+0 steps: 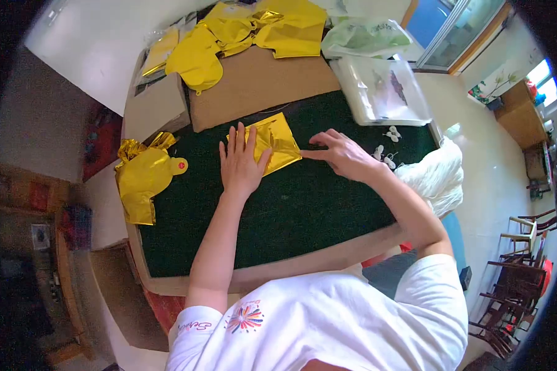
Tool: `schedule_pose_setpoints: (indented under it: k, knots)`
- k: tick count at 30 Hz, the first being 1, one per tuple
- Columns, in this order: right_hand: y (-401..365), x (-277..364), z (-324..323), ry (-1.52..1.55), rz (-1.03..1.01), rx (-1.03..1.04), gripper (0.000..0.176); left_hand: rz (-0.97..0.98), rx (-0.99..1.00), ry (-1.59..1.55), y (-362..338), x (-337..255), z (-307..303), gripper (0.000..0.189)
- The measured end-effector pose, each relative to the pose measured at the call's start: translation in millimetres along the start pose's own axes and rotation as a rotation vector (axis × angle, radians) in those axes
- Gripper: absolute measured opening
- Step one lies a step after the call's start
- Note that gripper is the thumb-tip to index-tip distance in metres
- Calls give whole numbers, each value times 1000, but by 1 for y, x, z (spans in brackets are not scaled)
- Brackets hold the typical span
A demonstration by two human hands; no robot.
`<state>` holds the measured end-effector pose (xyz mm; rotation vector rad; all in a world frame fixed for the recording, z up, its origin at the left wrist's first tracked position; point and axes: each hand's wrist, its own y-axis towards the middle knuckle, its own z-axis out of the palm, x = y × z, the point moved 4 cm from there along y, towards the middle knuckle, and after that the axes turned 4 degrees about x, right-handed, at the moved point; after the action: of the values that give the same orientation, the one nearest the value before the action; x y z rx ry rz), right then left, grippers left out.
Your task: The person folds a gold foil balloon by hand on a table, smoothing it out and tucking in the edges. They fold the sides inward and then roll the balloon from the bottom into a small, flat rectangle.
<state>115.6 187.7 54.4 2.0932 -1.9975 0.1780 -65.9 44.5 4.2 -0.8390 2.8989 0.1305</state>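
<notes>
A folded gold foil balloon (278, 139) lies flat on the dark green table covering, in the middle of the table. My left hand (241, 164) rests on its left part, palm down, with the fingers stretched out and apart. At the balloon's right edge, my right hand (346, 154) touches the corner with one fingertip. Its other fingers are bent, and a gap shows between them and that digit. Nothing is visibly held in either hand.
More flat gold foil balloons (195, 65) lie on brown cardboard (260, 83) at the back. Another crumpled gold balloon (143, 179) sits at left, near a cardboard box (158, 108). Clear plastic bags (384, 93), small white string bundles (380, 154) and a white string hank (436, 179) occupy the right.
</notes>
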Motion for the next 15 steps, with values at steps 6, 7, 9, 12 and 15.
schedule_pose_setpoints:
  k: [6, 7, 9, 12, 15]
  knots:
    - [8, -3, 1, -111, -54, 76, 55, 4, 11, -13, -1, 0, -3, 72]
    - [10, -3, 3, -109, -52, 76, 55, 9, -6, -6, -1, 1, -1, 72]
    - [16, -3, 4, 87, -53, -28, 37, 17, -23, -2, -1, 0, 0, 73]
    - [29, -17, 27, 598, 250, 33, 20, 9, -36, -16, -1, -1, -2, 74]
    - [45, -32, 36, 774, 455, 92, 21, 0, -12, -24, -1, 0, -2, 74]
